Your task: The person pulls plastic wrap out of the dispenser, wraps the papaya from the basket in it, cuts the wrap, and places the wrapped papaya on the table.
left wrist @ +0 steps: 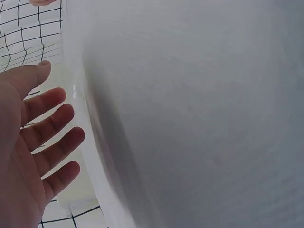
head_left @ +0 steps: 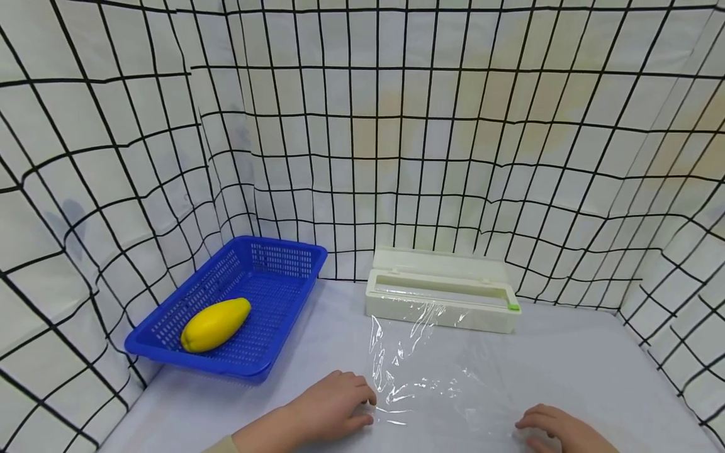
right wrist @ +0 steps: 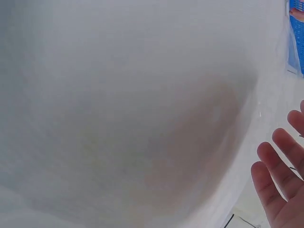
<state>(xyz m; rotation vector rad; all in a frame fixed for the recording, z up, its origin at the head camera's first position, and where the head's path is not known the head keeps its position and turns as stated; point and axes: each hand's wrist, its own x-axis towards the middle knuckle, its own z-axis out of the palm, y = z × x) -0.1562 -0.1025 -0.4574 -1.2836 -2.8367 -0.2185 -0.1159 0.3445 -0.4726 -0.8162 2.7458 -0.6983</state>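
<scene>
A sheet of clear plastic wrap point(head_left: 436, 371) lies over the white table, running forward from a white wrap dispenser point(head_left: 442, 316) whose lid stands raised. At the sheet's left edge is my left hand point(head_left: 331, 408), palm down with its fingers relaxed. In the left wrist view the same hand point(left wrist: 23, 142) shows spread fingers with nothing gripped. My right hand point(head_left: 563, 431) is near the sheet's right front part, its fingers loosely bent. The right wrist view shows this hand point(right wrist: 287, 185) with fingers apart and holding nothing. Whether either hand touches the wrap cannot be told.
On the left stands a blue plastic basket point(head_left: 283, 336) with a yellow, elongated fruit point(head_left: 215, 325) inside. White cloth walls with a black grid point(head_left: 396, 157) enclose the table point(head_left: 578, 358) at the back and both sides.
</scene>
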